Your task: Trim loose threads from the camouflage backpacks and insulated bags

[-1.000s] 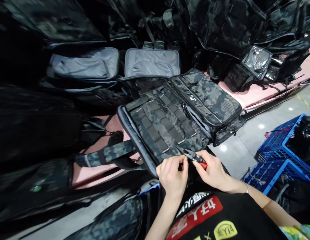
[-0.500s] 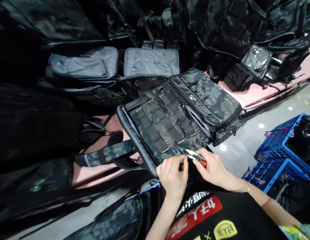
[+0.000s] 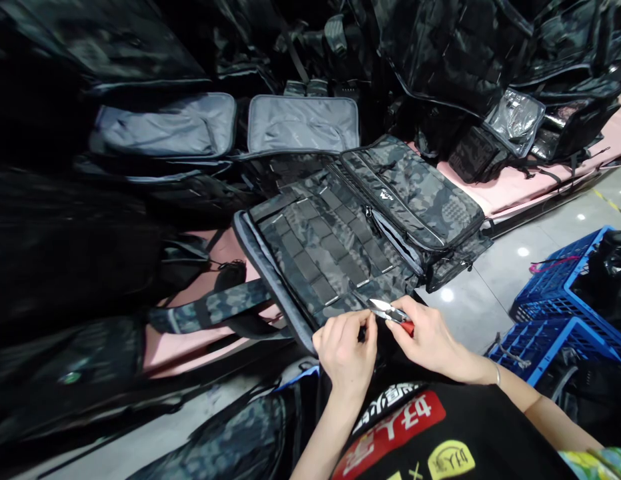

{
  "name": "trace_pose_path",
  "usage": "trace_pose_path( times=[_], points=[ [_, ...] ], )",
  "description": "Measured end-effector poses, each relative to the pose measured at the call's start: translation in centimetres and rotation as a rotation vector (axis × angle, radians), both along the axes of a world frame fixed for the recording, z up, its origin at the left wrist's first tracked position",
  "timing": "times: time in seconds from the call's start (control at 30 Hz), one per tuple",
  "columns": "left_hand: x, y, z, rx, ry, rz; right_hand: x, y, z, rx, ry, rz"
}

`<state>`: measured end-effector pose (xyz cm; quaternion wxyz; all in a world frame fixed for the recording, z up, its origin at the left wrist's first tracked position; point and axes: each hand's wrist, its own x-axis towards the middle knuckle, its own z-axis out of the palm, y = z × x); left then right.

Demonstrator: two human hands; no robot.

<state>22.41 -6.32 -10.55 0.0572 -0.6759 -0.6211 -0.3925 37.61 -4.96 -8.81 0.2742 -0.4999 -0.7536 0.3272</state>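
My left hand (image 3: 346,343) is positioned at the near edge of the camouflage bag (image 3: 335,233). Its forearm rises almost straight from below; the back of the hand faces up, the fingers are curled, and the thumb and index fingertips are brought together. What, if anything, is pinched there is too small to tell.

My right hand (image 3: 425,337) is located just beside it, to the right. Its forearm enters at a slant from the lower right, with a bracelet (image 3: 498,375) at the wrist. The hand is closed around the red-handled nippers (image 3: 387,309), thumb on the near side, fingers wrapped over the far side. The tool tip points left, near the left fingertips; contact between them cannot be confirmed.

The bag lies spread on the pink worktop (image 3: 495,190), directly ahead of both hands, with its webbing panel (image 3: 323,240) facing up.
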Motion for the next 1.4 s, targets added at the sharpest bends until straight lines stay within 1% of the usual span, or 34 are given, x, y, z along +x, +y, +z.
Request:
trace_pose_path(
  times=[0.2,0.43,0.6,0.7,0.8,0.93,1.03,1.13,1.2,1.23,1.27,1.3,1.4],
  points=[
    [-0.1,0.0,-0.2,-0.01,-0.002,0.0,0.0,-0.1,0.1,0.005,-0.009,-0.011],
    [0.0,0.0,0.0,-0.012,0.003,0.007,-0.1,0.1,-0.1,0.031,-0.016,-0.002],
    [0.0,0.1,0.0,-0.014,0.009,0.003,-0.7,-0.4,-0.4,0.111,-0.069,-0.035],
    [-0.1,0.1,-0.1,-0.025,-0.006,-0.005,-0.9,-0.4,-0.8,0.141,-0.051,-0.047],
    [-0.3,0.0,-0.1,-0.042,-0.035,-0.009,-0.8,0.1,-1.5,0.113,0.068,-0.039],
    [-0.5,0.1,-0.1,-0.059,-0.092,-0.003,-0.8,1.0,-2.7,0.022,0.317,-0.034],
    [-0.5,0.3,0.2,-0.051,-0.127,-0.011,-1.3,1.4,-3.7,-0.126,0.536,-0.051],
    [-0.5,0.5,0.4,-0.051,-0.15,-0.022,-2.1,1.5,-4.6,-0.331,0.786,-0.035],
    [-0.6,0.6,0.5,-0.062,-0.169,-0.022,-2.6,1.4,-4.9,-0.446,0.902,-0.021],
    [-0.6,0.7,0.5,-0.067,-0.177,-0.02,-2.7,1.3,-4.9,-0.474,0.931,-0.019],
    [-0.7,0.7,0.5,-0.072,-0.182,-0.019,-2.8,1.3,-4.7,-0.468,0.931,-0.021],
    [-0.7,0.7,0.5,-0.078,-0.183,-0.019,-2.8,1.3,-4.5,-0.422,0.899,-0.032],
    [-0.8,0.6,0.4,-0.1,-0.193,-0.015,-2.4,1.7,-3.5,-0.134,0.636,-0.071]
  ],
)
